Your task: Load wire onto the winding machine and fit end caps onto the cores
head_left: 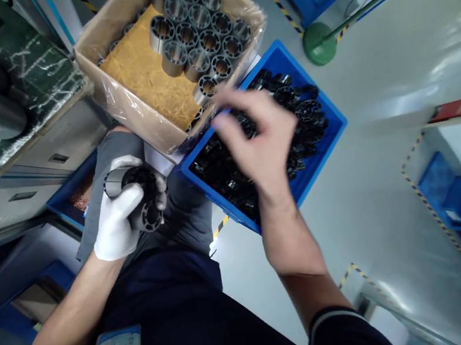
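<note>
My left hand (pixel 116 219), in a white glove, is closed around metal stator cores (pixel 151 215) with slotted dark ends, held above my lap. How many it grips is partly hidden by the fingers. My right hand (pixel 261 131) is bare and hovers over a blue bin (pixel 321 159) filled with black slotted plastic parts (pixel 309 114). Motion smears its bent fingers, so whether anything is between them does not show. Just beyond its fingertips is a plastic-lined cardboard box (pixel 137 114), where similar stator cores (pixel 197 62) stand upright in rows.
Brown paper (pixel 145 68) lies inside the box beside the cores. To the left, a green-topped bench (pixel 38 69) bears large metal cylinders (pixel 1 114). A green round stand base (pixel 318 44) is on the floor, and blue bins (pixel 452 193) stand at the right.
</note>
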A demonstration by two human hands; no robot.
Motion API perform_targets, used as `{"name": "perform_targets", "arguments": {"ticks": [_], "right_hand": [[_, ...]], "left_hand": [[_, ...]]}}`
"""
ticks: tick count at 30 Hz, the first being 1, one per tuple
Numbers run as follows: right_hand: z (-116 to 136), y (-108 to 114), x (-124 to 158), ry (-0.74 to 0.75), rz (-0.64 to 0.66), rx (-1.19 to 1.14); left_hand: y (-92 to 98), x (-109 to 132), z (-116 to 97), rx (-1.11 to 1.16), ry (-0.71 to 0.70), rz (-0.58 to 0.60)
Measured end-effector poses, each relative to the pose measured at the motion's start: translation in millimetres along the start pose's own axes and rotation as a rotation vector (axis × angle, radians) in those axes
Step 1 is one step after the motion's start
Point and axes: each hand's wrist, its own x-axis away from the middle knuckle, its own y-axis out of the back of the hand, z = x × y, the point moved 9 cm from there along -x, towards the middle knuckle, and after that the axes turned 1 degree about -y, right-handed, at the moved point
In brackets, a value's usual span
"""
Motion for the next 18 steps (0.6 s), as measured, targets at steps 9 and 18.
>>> {"name": "perform_targets", "arguments": {"ticks": [9,18], "right_hand": [[-199.0,63.0,2.7,-0.259,-0.307,0.196],[-60.8,19.5,0.0,-0.227,0.023,-0.307]], "left_hand": [[-22.0,5.6,3.5,0.015,0.172,0.026],[-16.7,13.6,-5.6,0.023,0.144,-0.111]]}}
